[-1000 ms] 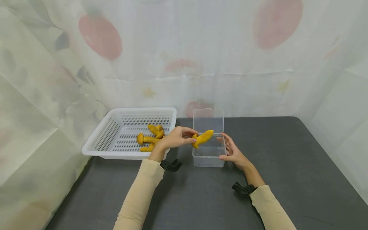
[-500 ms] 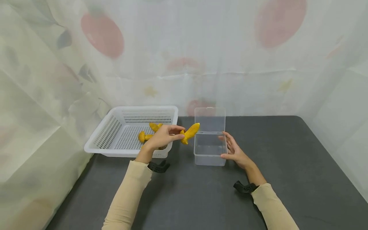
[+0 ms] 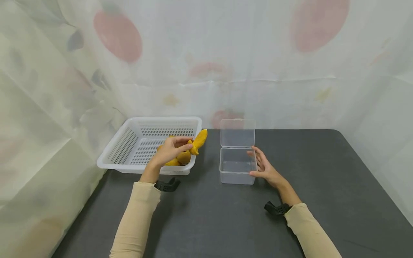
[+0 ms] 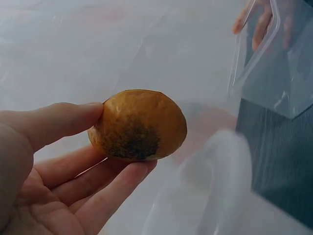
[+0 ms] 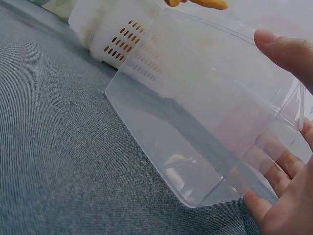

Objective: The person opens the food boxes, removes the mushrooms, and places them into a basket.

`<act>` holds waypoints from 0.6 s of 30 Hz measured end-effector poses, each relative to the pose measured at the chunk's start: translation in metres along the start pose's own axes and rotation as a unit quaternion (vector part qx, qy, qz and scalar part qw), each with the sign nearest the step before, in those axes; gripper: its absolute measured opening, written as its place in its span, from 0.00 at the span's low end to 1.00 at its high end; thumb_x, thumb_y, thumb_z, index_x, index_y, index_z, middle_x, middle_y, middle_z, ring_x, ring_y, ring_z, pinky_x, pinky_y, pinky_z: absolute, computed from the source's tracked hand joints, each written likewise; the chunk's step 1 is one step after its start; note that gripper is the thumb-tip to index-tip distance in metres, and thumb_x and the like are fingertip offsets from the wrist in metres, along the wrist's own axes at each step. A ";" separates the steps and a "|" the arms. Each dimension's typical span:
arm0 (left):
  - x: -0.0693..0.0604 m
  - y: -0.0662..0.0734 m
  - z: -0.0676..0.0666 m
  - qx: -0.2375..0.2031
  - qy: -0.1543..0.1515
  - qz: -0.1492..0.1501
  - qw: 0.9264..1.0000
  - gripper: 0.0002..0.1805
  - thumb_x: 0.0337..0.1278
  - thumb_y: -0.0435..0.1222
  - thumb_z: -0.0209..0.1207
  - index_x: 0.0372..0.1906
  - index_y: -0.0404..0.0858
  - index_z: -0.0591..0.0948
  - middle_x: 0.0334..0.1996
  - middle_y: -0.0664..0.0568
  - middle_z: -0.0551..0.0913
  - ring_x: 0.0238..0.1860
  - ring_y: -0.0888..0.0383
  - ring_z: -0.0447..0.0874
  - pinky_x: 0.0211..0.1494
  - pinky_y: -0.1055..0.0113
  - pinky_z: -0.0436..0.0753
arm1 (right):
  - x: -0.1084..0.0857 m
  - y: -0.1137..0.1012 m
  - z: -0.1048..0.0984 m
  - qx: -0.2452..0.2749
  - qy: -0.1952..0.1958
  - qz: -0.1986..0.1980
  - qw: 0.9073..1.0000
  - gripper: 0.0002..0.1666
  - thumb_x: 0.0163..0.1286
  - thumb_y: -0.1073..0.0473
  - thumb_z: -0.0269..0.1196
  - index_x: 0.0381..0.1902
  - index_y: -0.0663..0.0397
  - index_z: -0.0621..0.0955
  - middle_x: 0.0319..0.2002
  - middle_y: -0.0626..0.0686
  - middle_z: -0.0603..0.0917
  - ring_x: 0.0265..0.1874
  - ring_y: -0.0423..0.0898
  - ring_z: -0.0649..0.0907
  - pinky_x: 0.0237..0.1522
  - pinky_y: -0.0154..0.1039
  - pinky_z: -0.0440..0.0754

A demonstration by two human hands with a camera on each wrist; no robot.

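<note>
My left hand [image 3: 168, 151] pinches a yellow mushroom [image 3: 200, 139] between thumb and fingers, above the right rim of a white perforated basket [image 3: 117, 166]. In the left wrist view, the mushroom's rounded brown cap [image 4: 146, 115] with a dark patch faces the camera. Other yellow mushrooms [image 3: 184, 157] lie in the basket, partly hidden by that hand. To the right, a clear plastic box [image 3: 238, 177] stands with its lid [image 3: 238, 133] raised at the back. My right hand [image 3: 266, 172] grips the box's right side, thumb at the near corner.
A dark grey table [image 3: 219, 222] carries the basket and box, with a gap between them. A pale patterned curtain [image 3: 180, 53] hangs behind the table and along its left side. Each wrist wears a black strap [image 3: 167, 185].
My left hand has moved left with the mushroom, from above the clear box to above the basket's right edge. The right hand stays on the box; the whole view has shifted slightly.
</note>
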State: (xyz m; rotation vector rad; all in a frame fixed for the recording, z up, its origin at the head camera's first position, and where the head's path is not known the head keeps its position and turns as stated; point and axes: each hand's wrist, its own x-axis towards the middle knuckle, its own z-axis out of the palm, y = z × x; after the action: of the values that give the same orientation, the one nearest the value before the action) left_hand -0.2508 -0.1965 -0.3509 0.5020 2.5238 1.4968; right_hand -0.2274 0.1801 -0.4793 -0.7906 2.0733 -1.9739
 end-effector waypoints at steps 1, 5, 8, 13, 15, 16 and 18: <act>-0.001 -0.001 -0.002 -0.002 0.003 -0.004 1.000 0.24 0.62 0.41 0.61 0.60 0.36 0.78 0.55 0.38 0.82 0.55 0.45 0.83 0.61 0.49 0.81 | 0.000 0.000 0.000 0.003 0.000 0.000 1.000 0.59 0.63 0.65 0.65 0.77 0.49 0.39 0.76 0.69 0.44 0.76 0.66 0.36 0.70 0.72 0.45; -0.007 -0.006 -0.008 0.001 0.012 -0.011 1.000 0.24 0.62 0.43 0.61 0.61 0.36 0.77 0.57 0.39 0.82 0.56 0.47 0.82 0.59 0.60 0.83 | -0.002 0.000 0.000 0.010 -0.001 -0.001 1.000 0.59 0.62 0.67 0.65 0.77 0.53 0.38 0.76 0.71 0.41 0.75 0.68 0.34 0.69 0.75 0.39; -0.009 -0.013 -0.013 0.008 0.017 -0.011 1.000 0.24 0.63 0.43 0.60 0.61 0.36 0.77 0.58 0.40 0.81 0.56 0.51 0.83 0.55 0.71 0.82 | -0.003 -0.002 -0.001 0.011 -0.004 -0.001 1.000 0.60 0.62 0.65 0.66 0.77 0.54 0.38 0.76 0.71 0.40 0.75 0.69 0.34 0.68 0.76 0.39; -0.014 -0.030 -0.024 0.020 0.040 -0.029 0.999 0.25 0.64 0.45 0.59 0.61 0.36 0.77 0.58 0.39 0.80 0.55 0.50 0.83 0.60 0.59 0.83 | -0.006 -0.004 -0.003 -0.010 -0.011 -0.016 1.000 0.59 0.63 0.61 0.66 0.78 0.50 0.40 0.77 0.68 0.42 0.75 0.70 0.39 0.70 0.73 0.46; -0.017 -0.037 -0.028 0.028 0.046 -0.044 0.998 0.26 0.65 0.46 0.57 0.62 0.35 0.76 0.60 0.38 0.79 0.58 0.47 0.81 0.63 0.53 0.81 | -0.008 -0.005 -0.003 -0.018 -0.012 -0.020 1.000 0.59 0.63 0.60 0.66 0.78 0.49 0.40 0.77 0.68 0.43 0.75 0.71 0.40 0.70 0.72 0.47; -0.018 -0.041 -0.030 0.032 0.048 -0.050 0.997 0.27 0.66 0.47 0.57 0.63 0.34 0.75 0.61 0.37 0.78 0.60 0.45 0.79 0.64 0.51 0.80 | -0.008 -0.006 -0.003 -0.022 -0.013 -0.021 0.999 0.59 0.63 0.60 0.66 0.78 0.50 0.40 0.77 0.68 0.43 0.74 0.71 0.42 0.70 0.72 0.48; -0.021 -0.049 -0.034 0.040 0.053 -0.064 0.996 0.29 0.66 0.48 0.56 0.64 0.34 0.73 0.62 0.37 0.77 0.63 0.43 0.76 0.66 0.49 0.78 | -0.009 -0.007 -0.003 -0.019 -0.013 -0.018 1.000 0.60 0.63 0.61 0.67 0.78 0.53 0.39 0.76 0.70 0.42 0.74 0.71 0.42 0.70 0.72 0.47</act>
State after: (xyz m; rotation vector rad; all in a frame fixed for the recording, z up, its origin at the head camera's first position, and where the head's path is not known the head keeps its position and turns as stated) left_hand -0.2518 -0.2537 -0.3773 0.2734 2.6484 1.4172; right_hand -0.2191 0.1876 -0.4744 -0.8619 2.1025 -1.9365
